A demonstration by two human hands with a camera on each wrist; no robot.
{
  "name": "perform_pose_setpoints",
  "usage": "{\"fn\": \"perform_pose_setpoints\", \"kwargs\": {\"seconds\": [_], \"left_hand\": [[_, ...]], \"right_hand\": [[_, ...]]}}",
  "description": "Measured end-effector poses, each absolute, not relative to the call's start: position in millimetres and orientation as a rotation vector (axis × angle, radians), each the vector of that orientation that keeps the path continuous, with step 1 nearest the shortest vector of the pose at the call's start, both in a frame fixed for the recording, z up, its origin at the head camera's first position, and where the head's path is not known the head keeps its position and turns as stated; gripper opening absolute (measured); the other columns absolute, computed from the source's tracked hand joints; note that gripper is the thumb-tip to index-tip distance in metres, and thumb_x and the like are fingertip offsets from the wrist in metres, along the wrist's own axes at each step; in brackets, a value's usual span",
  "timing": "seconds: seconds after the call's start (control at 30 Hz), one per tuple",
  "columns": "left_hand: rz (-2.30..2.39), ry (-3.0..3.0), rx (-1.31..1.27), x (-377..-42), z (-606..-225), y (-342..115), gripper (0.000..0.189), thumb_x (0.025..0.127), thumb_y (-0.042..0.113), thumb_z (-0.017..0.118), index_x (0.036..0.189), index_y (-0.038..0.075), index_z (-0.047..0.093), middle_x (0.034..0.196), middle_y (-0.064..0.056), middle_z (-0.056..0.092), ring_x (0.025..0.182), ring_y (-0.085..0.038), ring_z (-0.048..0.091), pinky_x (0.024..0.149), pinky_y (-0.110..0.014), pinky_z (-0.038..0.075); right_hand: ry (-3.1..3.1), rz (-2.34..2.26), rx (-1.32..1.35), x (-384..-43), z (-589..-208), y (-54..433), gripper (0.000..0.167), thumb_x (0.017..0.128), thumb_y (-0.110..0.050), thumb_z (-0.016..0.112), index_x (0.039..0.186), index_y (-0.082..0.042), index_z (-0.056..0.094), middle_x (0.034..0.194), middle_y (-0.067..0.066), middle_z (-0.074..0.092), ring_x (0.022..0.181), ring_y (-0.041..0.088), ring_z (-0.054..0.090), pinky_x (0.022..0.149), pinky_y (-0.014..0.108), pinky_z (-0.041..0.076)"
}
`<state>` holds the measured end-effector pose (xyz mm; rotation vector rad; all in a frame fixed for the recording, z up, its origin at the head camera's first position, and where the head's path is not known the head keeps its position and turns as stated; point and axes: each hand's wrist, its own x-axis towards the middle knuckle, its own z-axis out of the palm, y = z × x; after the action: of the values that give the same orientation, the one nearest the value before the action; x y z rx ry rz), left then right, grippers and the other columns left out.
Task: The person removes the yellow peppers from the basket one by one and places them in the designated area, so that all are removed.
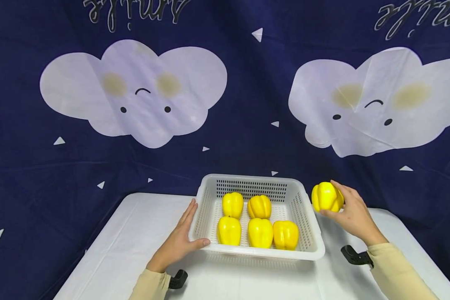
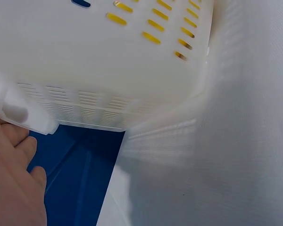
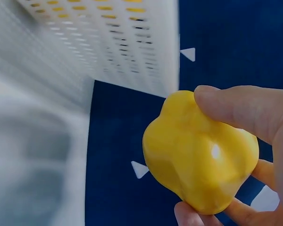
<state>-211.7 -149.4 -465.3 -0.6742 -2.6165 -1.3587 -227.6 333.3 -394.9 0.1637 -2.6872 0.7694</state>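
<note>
A white plastic basket [image 1: 262,251] with slotted walls stands on the table. Several yellow bell peppers [image 1: 260,233] lie inside it, in two rows. My left hand [image 1: 178,243] rests against the basket's left front corner, its fingers fairly straight along the left side and its thumb on the front rim. In the left wrist view, the fingers [image 2: 26,148] touch the outer rim from below. Beyond the basket's right side, my right hand [image 1: 350,210] holds another yellow bell pepper [image 1: 327,196] above the table, the thumb on one side and fingers on the other [image 3: 200,155].
A white cloth covers the table [image 1: 116,246]. Behind it hangs a dark blue curtain [image 1: 247,125] printed with white clouds and small triangles. Black wrist mounts [image 1: 356,255] sit by both sleeves.
</note>
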Motion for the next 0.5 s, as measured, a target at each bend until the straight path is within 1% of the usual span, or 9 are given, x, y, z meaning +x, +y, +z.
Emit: {"fn": "perform_pose_setpoints", "kwargs": {"seconds": [0.1, 0.2, 0.37, 0.5], "left_hand": [[-1.396, -2.604, -0.683, -211.9, -465.7, -149.4, 0.11, 0.08, 0.037, 0.083, 0.161, 0.005, 0.015, 0.169, -0.005, 0.003, 0.152, -0.039, 0.01, 0.111, -0.069, 0.023], [-1.416, -2.593, -0.689, -211.6, -466.2, -148.9, 0.109, 0.08, 0.032, 0.083, 0.161, 0.004, 0.015, 0.169, -0.005, 0.002, 0.152, -0.04, 0.01, 0.112, -0.069, 0.023], [-1.404, -2.584, -0.684, -211.0, -467.1, -148.7, 0.109, 0.08, 0.033, 0.083, 0.161, 0.004, 0.015, 0.169, -0.003, 0.003, 0.152, -0.039, 0.012, 0.111, -0.068, 0.024], [-1.387, -2.585, -0.682, -211.5, -467.9, -148.8, 0.109, 0.081, 0.034, 0.083, 0.161, 0.004, 0.015, 0.169, 0.0, 0.002, 0.152, -0.037, 0.011, 0.112, -0.067, 0.024]], "right_hand": [[-2.679, 0.764, 0.176, -229.2, -399.8, 336.2, 0.097, 0.074, -0.021, 0.087, 0.153, 0.002, 0.034, 0.14, 0.038, 0.039, 0.122, 0.053, 0.04, 0.088, 0.069, 0.043], [-2.684, 0.77, 0.177, -230.9, -405.1, 338.1, 0.098, 0.074, -0.02, 0.087, 0.153, 0.003, 0.034, 0.139, 0.039, 0.039, 0.123, 0.055, 0.039, 0.09, 0.073, 0.041], [-2.706, 0.779, 0.166, -234.7, -415.2, 340.0, 0.098, 0.074, -0.02, 0.087, 0.152, 0.004, 0.034, 0.139, 0.039, 0.039, 0.123, 0.055, 0.039, 0.091, 0.074, 0.04], [-2.733, 0.778, 0.145, -238.1, -422.3, 340.6, 0.098, 0.073, -0.02, 0.087, 0.152, 0.005, 0.034, 0.14, 0.04, 0.038, 0.123, 0.056, 0.039, 0.092, 0.074, 0.04]]}}
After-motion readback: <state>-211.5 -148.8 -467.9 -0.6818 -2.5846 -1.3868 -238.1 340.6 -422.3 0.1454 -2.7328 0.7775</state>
